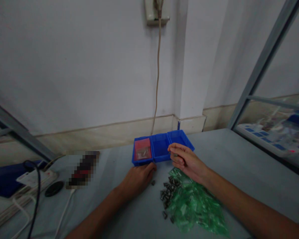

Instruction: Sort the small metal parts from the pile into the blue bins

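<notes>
Right hand (pixel 188 161), right of lower centre, is pinching what looks like a small metal cylinder (pixel 175 155). Left hand (pixel 139 176), lower centre, is resting curled; can't tell grip. Cylinder's probably handling light, stiff, slick; take sides.

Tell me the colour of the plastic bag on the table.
The plastic bag is green and partly see-through, best seen in the head view.

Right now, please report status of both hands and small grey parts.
Right hand holding a small part. Left hand near blue tray, grip unclear. Grey parts heaped by green bag.
</notes>
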A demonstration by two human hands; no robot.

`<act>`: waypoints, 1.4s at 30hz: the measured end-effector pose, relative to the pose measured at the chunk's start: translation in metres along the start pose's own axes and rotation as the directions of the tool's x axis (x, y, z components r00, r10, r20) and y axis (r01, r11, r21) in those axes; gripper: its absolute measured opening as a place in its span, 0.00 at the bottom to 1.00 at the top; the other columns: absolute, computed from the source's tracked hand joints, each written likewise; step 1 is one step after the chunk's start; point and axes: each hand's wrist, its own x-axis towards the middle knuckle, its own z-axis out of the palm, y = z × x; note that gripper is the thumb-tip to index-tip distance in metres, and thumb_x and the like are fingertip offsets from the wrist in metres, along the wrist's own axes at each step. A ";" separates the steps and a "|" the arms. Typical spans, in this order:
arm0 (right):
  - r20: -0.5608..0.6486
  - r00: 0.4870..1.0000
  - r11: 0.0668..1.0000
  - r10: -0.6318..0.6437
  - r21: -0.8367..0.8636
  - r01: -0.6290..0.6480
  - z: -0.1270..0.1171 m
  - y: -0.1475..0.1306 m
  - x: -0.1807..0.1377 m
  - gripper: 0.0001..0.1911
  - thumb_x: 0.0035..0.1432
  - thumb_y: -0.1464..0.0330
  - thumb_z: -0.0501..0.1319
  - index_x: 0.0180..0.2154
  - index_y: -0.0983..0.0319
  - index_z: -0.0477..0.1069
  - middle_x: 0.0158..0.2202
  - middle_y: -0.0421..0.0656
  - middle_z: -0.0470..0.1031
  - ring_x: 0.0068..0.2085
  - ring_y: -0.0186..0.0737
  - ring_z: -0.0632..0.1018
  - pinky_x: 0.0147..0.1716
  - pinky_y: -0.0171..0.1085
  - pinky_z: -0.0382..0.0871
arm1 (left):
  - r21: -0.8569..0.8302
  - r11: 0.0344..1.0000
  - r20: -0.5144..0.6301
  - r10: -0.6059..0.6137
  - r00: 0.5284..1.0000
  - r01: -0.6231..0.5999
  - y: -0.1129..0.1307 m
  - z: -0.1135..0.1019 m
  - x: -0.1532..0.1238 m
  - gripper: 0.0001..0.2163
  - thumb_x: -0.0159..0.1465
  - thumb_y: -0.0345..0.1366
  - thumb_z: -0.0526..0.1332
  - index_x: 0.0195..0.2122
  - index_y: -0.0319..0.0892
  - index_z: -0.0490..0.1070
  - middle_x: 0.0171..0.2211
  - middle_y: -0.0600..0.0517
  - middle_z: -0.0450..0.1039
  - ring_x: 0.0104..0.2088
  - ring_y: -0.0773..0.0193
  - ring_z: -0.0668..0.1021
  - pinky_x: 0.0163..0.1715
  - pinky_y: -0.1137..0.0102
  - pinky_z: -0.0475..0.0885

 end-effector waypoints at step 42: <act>-0.013 1.000 1.000 0.015 -0.021 -0.016 0.005 -0.004 -0.002 0.11 0.56 0.65 0.72 0.37 0.63 0.74 0.18 0.30 0.56 0.18 0.25 0.50 0.17 0.29 0.44 | -0.002 1.000 0.002 0.007 1.000 -0.007 0.000 -0.001 0.000 0.09 0.75 0.34 0.49 0.50 0.46 0.67 0.41 0.51 0.80 0.37 0.60 0.82 0.36 0.70 0.73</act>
